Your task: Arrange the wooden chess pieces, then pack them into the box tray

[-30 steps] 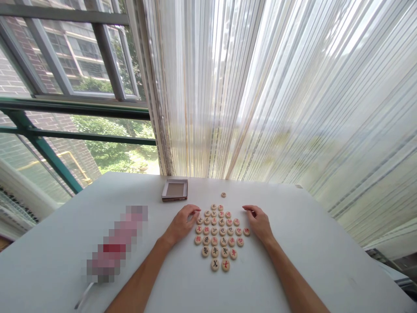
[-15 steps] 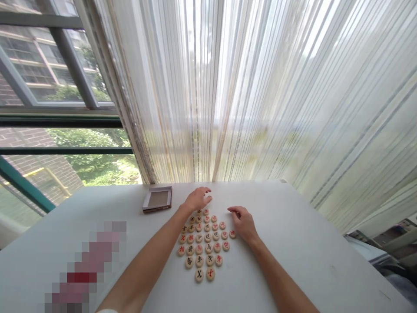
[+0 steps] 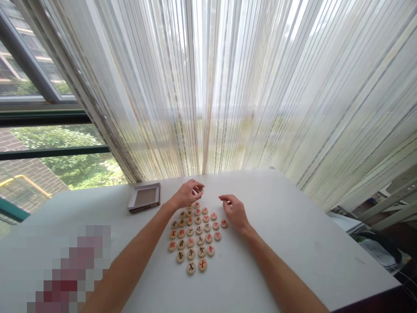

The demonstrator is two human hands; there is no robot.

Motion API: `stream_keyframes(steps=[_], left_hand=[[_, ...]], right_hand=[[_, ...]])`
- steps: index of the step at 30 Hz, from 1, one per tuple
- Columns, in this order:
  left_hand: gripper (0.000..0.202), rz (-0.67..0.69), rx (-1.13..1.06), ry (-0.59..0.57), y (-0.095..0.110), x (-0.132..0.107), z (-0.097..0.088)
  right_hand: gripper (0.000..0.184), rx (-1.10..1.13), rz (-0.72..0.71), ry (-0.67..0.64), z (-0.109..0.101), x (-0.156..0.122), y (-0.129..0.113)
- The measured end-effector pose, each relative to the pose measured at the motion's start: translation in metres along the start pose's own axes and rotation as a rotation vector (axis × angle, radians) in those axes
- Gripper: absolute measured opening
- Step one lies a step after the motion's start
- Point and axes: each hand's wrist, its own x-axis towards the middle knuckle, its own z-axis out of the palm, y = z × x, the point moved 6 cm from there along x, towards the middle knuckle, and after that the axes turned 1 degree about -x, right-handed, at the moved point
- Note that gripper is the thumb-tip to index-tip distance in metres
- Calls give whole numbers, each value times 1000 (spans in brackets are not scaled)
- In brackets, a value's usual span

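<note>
Chess piece is between thumb and fingers of the left hand, which are closed to a pinch, beyond the grouped pieces on the table. The right hand is loosely curled, holding nothing visible. It seems the picking-up step; the next move needs a steady pinch.

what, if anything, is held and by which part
The left hand pinches one round piece by its rim, at the fingertips; the right hand shows nothing held.

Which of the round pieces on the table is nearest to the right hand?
The red-marked piece farthest right: it lies beside the right hand, while every other piece sits further left.
</note>
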Motion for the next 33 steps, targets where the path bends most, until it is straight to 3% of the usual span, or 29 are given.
stream_keyframes(steps=[4,7,15,21,26,33], left_hand=[[26,19,-104,-45,27,-39,-7],[28,-48,-387,-30,38,-71,-4],[42,-342,-868,146,34,-131,18],[48,-379,-1061,121,38,-149,19],[45,-318,-1055,115,42,-153,22],[37,-365,-1018,189,27,-160,20]], right_hand=[[30,65,-87,-69,6,-11,-33],[29,106,-148,-129,15,-25,-59],[35,139,-349,-227,35,-50,-103],[30,88,-440,-228,37,-55,-113],[24,77,-435,-223,38,-56,-111],[27,128,-386,-317,42,-57,-108]])
